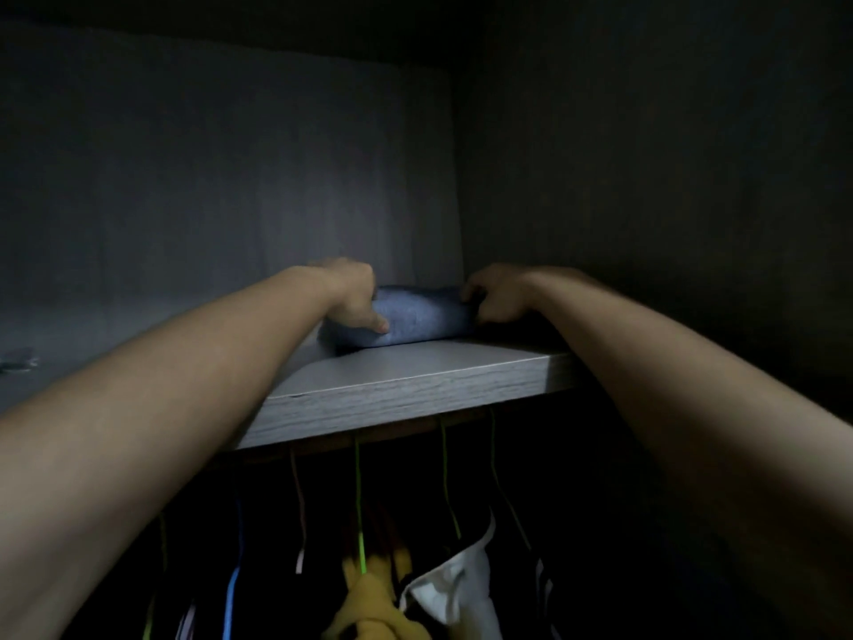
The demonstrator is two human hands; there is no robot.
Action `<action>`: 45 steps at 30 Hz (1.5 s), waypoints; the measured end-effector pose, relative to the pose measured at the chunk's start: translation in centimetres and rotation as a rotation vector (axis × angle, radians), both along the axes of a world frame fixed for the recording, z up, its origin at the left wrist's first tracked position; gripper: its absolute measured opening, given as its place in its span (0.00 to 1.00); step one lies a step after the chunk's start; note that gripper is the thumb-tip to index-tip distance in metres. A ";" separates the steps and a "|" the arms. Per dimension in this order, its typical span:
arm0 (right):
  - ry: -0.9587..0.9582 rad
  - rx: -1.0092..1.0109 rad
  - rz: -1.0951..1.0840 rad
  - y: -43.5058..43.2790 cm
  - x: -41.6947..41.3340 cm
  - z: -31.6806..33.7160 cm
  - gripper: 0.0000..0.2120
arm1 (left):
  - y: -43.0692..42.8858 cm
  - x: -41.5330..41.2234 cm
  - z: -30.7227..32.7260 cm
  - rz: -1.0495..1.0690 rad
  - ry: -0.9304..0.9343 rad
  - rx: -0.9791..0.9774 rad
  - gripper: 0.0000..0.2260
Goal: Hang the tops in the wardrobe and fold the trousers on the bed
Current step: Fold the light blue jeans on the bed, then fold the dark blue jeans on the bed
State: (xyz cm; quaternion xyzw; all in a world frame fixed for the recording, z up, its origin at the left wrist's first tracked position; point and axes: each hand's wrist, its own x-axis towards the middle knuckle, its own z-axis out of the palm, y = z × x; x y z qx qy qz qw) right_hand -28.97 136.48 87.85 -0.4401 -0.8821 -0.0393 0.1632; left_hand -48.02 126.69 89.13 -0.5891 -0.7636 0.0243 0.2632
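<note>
Curling around the ends of a folded blue garment (pixel 417 318), the fingers of both hands are closed on the cloth. The left hand (pixel 353 293) grips the left end, thumb pressed on the near face; the right hand (pixel 496 295) grips the right end. The garment lies on the grey wardrobe shelf (pixel 415 385), far right corner. Below, tops are hung on coloured hangers (pixel 359 501).
</note>
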 end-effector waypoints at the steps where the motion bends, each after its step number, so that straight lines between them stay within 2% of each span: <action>1: -0.021 -0.007 -0.002 -0.4 0.1 -0.1 0.20 | -0.3 0.0 -0.1 0.023 -0.062 -0.068 0.22; 3: -0.078 -0.013 -0.017 -1.4 0.4 -0.2 0.22 | -1.1 0.4 -0.4 0.054 -0.178 -0.156 0.24; 5: -0.068 0.022 -0.033 -2.5 0.8 -0.2 0.20 | -2.2 0.9 -0.5 0.032 -0.179 -0.101 0.24; 8: 0.107 0.222 -0.045 -4.5 1.6 0.0 0.17 | -4.8 1.6 -0.6 -0.089 -0.131 0.262 0.26; 10: 0.221 0.422 -0.084 -6.3 2.3 -0.4 0.20 | -7.3 1.8 -1.0 -0.175 -0.055 0.555 0.26; 12: 0.303 0.652 -0.097 -8.3 3.0 -1.5 0.23 | -9.7 1.9 -1.7 -0.248 0.048 0.766 0.27; 15: 0.358 0.930 -0.113 -11.5 3.9 -4.0 0.24 | -13.1 2.1 -3.5 -0.373 0.051 0.958 0.28; 19: 0.394 0.962 -0.177 -15.5 4.9 -9.0 0.25 | -15.9 2.9 -8.6 -0.522 -0.049 1.074 0.27; 23: 0.334 0.938 -0.250 -19.1 6.5 -14.7 0.26 | -16.3 5.0 -15.2 -0.668 -0.139 1.069 0.27; 28: 0.152 0.984 -0.275 -22.1 12.7 -21.0 0.25 | -15.3 9.7 -22.0 -0.827 -0.242 0.990 0.25; 32: 0.080 0.957 -0.456 -24.7 20.2 -25.5 0.26 | -15.3 15.2 -25.7 -0.930 -0.371 0.922 0.25; 41: -0.025 0.693 -0.781 -36.2 41.8 -33.5 0.28 | -18.8 37.4 -32.4 -1.198 -0.453 0.812 0.25; 45: -0.042 0.589 -0.922 -43.3 52.2 -37.7 0.29 | -21.6 49.4 -37.7 -1.239 -0.572 0.586 0.26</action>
